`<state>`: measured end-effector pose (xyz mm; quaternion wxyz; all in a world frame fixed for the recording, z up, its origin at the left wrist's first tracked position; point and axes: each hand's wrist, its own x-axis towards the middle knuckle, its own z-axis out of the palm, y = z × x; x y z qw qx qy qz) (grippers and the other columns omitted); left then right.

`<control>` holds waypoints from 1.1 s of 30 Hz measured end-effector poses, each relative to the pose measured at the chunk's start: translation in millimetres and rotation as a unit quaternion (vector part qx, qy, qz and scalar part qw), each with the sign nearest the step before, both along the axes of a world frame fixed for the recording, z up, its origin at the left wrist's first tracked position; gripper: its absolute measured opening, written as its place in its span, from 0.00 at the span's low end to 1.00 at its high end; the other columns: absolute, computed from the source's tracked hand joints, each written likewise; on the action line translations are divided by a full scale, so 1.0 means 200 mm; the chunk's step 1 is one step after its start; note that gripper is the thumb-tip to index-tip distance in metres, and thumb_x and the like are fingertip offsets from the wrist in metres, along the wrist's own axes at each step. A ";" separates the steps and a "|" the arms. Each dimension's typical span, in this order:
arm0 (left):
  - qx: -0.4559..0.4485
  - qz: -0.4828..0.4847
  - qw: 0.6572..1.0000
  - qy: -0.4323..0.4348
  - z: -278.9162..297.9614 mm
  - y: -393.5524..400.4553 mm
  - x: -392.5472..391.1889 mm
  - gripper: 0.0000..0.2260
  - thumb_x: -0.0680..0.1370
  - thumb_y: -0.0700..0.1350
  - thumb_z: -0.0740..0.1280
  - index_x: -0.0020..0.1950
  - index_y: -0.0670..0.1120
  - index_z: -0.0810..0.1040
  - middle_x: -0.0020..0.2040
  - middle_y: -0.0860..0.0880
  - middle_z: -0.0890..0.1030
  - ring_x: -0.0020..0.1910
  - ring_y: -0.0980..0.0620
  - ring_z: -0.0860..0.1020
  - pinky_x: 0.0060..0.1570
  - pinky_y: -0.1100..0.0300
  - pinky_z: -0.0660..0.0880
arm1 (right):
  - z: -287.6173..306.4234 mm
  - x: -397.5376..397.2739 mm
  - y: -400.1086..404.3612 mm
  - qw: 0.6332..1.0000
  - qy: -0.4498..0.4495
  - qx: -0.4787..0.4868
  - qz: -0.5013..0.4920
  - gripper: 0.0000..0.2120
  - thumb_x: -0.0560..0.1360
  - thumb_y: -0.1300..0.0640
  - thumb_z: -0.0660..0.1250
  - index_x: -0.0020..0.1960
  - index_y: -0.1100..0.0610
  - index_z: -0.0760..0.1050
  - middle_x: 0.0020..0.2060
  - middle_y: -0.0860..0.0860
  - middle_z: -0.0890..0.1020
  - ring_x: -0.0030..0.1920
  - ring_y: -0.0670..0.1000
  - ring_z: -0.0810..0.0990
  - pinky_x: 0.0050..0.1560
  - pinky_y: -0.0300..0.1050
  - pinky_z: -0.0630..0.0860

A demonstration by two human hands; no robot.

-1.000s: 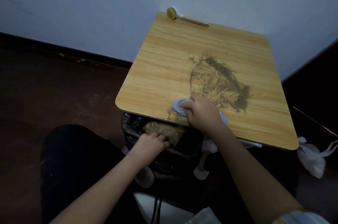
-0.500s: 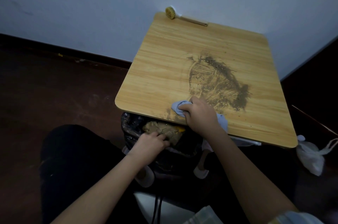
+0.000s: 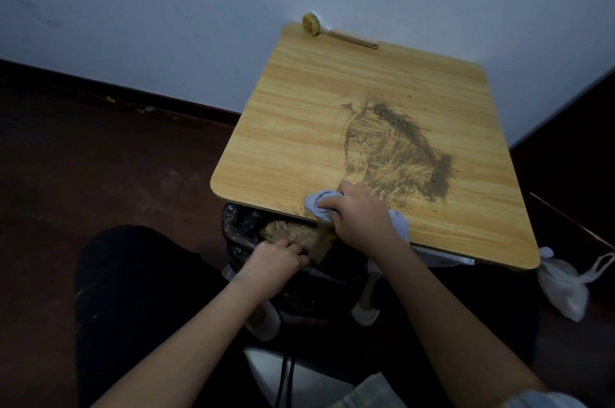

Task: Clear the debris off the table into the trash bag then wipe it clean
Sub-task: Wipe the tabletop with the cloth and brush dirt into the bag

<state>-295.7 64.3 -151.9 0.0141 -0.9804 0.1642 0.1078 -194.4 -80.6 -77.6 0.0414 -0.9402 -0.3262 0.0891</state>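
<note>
A small wooden table (image 3: pixel 299 128) carries a dark smear of dirt (image 3: pixel 402 154) right of its middle. My right hand (image 3: pixel 359 218) grips a crumpled light-blue cloth (image 3: pixel 319 206) at the table's near edge, just below the smear. Under that edge a black trash bag (image 3: pixel 239 231) stands open, with a brown crumpled lump (image 3: pixel 293 234) inside. My left hand (image 3: pixel 273 264) grips the bag's near rim beside the lump.
A round wooden brush (image 3: pixel 312 29) with a long handle lies at the table's far edge against the pale wall. A white plastic bag (image 3: pixel 562 288) hangs off the near right corner. Dark floor spreads to the left; my dark-clothed knees flank the bag.
My right hand has slid the cloth slightly along the near edge; the view shifted a little. My left hand stays on the bag rim.
</note>
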 end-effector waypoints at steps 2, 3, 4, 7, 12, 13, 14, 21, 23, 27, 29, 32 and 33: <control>0.002 0.003 1.000 0.011 0.01 -0.01 0.00 0.14 0.80 0.42 0.58 0.64 0.50 0.73 0.60 0.48 0.74 0.58 0.44 0.73 0.40 0.56 0.68 | 0.00 0.00 0.00 1.000 0.004 0.005 0.007 0.13 0.82 0.57 0.58 0.61 0.48 0.78 0.49 0.54 0.73 0.48 0.56 0.70 0.38 0.44 0.57; -0.006 0.002 1.000 0.018 0.02 -0.01 -0.01 0.13 0.79 0.42 0.59 0.63 0.51 0.74 0.59 0.49 0.74 0.57 0.45 0.74 0.40 0.56 0.69 | 0.00 0.00 0.00 1.000 0.005 0.008 0.006 0.13 0.82 0.57 0.58 0.61 0.48 0.78 0.49 0.54 0.73 0.48 0.56 0.70 0.38 0.44 0.58; 0.000 -0.006 1.000 0.022 0.03 0.00 -0.01 0.12 0.78 0.43 0.62 0.60 0.52 0.76 0.56 0.49 0.76 0.55 0.46 0.76 0.38 0.58 0.70 | 0.00 0.01 0.00 1.000 0.005 0.014 0.003 0.13 0.82 0.57 0.57 0.61 0.49 0.78 0.49 0.54 0.73 0.48 0.56 0.70 0.38 0.45 0.59; 0.010 -0.049 0.999 -0.005 0.06 0.01 -0.02 0.08 0.65 0.49 0.75 0.42 0.55 0.82 0.39 0.54 0.80 0.37 0.53 0.80 0.25 0.65 0.70 | 0.02 0.05 0.01 0.999 -0.005 0.042 -0.024 0.15 0.81 0.59 0.58 0.62 0.50 0.78 0.48 0.55 0.73 0.49 0.57 0.70 0.38 0.46 0.62; 0.007 -0.016 0.999 0.029 0.04 0.01 -0.02 0.11 0.77 0.43 0.63 0.58 0.51 0.78 0.53 0.50 0.78 0.52 0.46 0.78 0.37 0.58 0.73 | 0.02 0.13 0.07 0.997 -0.014 0.052 -0.051 0.15 0.81 0.60 0.59 0.63 0.50 0.77 0.51 0.55 0.74 0.51 0.57 0.71 0.40 0.45 0.61; -0.001 -0.029 0.999 0.019 0.06 0.01 -0.01 0.10 0.74 0.45 0.68 0.53 0.53 0.80 0.49 0.51 0.80 0.47 0.48 0.79 0.34 0.60 0.73 | 0.02 0.15 0.08 0.997 -0.015 0.048 -0.053 0.15 0.81 0.60 0.59 0.63 0.50 0.78 0.51 0.55 0.73 0.50 0.57 0.71 0.40 0.45 0.62; 0.004 -0.035 0.999 0.006 0.07 0.01 -0.01 0.09 0.70 0.46 0.72 0.49 0.54 0.81 0.45 0.52 0.80 0.43 0.50 0.80 0.30 0.62 0.72 | 0.02 0.17 0.10 0.997 -0.018 0.041 -0.055 0.15 0.81 0.61 0.58 0.62 0.50 0.78 0.50 0.55 0.73 0.50 0.58 0.71 0.40 0.46 0.62; -0.016 0.004 1.000 0.010 -0.02 0.02 -0.01 0.14 0.80 0.41 0.57 0.64 0.50 0.73 0.60 0.47 0.74 0.59 0.43 0.73 0.43 0.55 0.71 | 0.00 0.17 0.19 0.998 -0.009 -0.035 -0.048 0.13 0.77 0.66 0.58 0.53 0.52 0.77 0.45 0.51 0.66 0.50 0.57 0.69 0.40 0.47 0.64; -0.032 0.006 0.999 0.014 -0.02 0.02 -0.02 0.14 0.79 0.41 0.58 0.64 0.51 0.73 0.60 0.48 0.75 0.58 0.44 0.74 0.43 0.55 0.72 | 0.00 0.16 0.18 0.999 -0.018 -0.035 -0.029 0.13 0.76 0.67 0.58 0.51 0.52 0.76 0.43 0.51 0.65 0.45 0.56 0.66 0.38 0.46 0.60; -0.031 0.005 0.999 0.007 -0.02 0.03 -0.02 0.13 0.78 0.42 0.60 0.61 0.52 0.75 0.58 0.50 0.76 0.56 0.46 0.76 0.42 0.56 0.74 | -0.01 0.13 0.16 0.999 -0.024 -0.040 0.027 0.14 0.77 0.66 0.58 0.52 0.50 0.77 0.44 0.51 0.66 0.42 0.53 0.62 0.34 0.43 0.56; -0.028 0.007 0.999 0.021 -0.02 0.03 -0.01 0.14 0.79 0.42 0.59 0.63 0.52 0.73 0.60 0.49 0.74 0.58 0.45 0.74 0.43 0.55 0.72 | -0.01 0.11 0.15 0.997 -0.020 -0.046 0.051 0.14 0.79 0.63 0.58 0.55 0.49 0.78 0.47 0.52 0.70 0.43 0.53 0.62 0.37 0.44 0.59; -0.022 0.013 0.999 0.022 -0.01 0.03 0.00 0.15 0.79 0.42 0.58 0.65 0.52 0.72 0.60 0.49 0.74 0.59 0.45 0.73 0.44 0.54 0.72 | -0.01 0.09 0.14 0.995 -0.019 -0.052 0.078 0.14 0.81 0.60 0.58 0.58 0.47 0.78 0.51 0.52 0.72 0.45 0.53 0.66 0.38 0.43 0.60; -0.020 0.013 0.999 0.022 -0.01 0.02 0.00 0.15 0.79 0.42 0.58 0.65 0.52 0.72 0.60 0.49 0.73 0.59 0.45 0.73 0.44 0.54 0.72 | -0.01 0.08 0.13 0.995 -0.017 -0.053 0.085 0.14 0.81 0.60 0.58 0.59 0.47 0.77 0.52 0.52 0.73 0.46 0.54 0.67 0.39 0.43 0.60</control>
